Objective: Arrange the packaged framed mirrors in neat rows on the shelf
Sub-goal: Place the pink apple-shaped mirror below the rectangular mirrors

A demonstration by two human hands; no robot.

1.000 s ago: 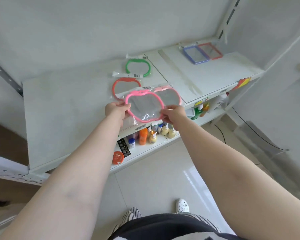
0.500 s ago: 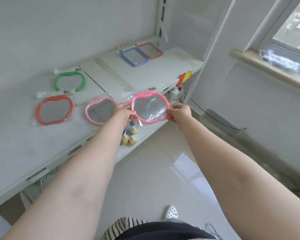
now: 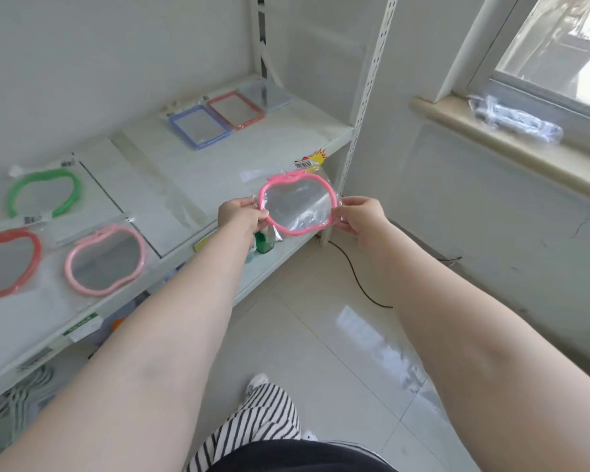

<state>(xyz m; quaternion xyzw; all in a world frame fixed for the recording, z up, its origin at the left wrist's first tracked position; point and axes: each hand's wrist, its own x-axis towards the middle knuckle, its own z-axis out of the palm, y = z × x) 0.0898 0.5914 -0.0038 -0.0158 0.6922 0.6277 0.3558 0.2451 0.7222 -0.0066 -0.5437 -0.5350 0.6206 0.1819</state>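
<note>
I hold a hot-pink apple-shaped mirror (image 3: 295, 206) in a clear bag, in the air just off the shelf's front right corner. My left hand (image 3: 240, 212) grips its left rim and my right hand (image 3: 361, 216) its right rim. On the white shelf (image 3: 218, 165) lie a pale pink apple mirror (image 3: 104, 258), a red apple mirror (image 3: 7, 264) and a green apple mirror (image 3: 45, 192). At the back rest a blue rectangular mirror (image 3: 200, 126), a red rectangular mirror (image 3: 235, 109) and a clear-framed one (image 3: 264, 93).
A perforated white upright (image 3: 365, 97) bounds the shelf on the right. Below is a lower shelf with bottles, one green (image 3: 264, 241). A black cable (image 3: 355, 277) runs over the tiled floor. A window sill (image 3: 511, 144) carries a plastic bag.
The view has swung right along the shelf. Both hands carried the hot-pink mirror rightward, away from the pale pink one toward the shelf's right end.
</note>
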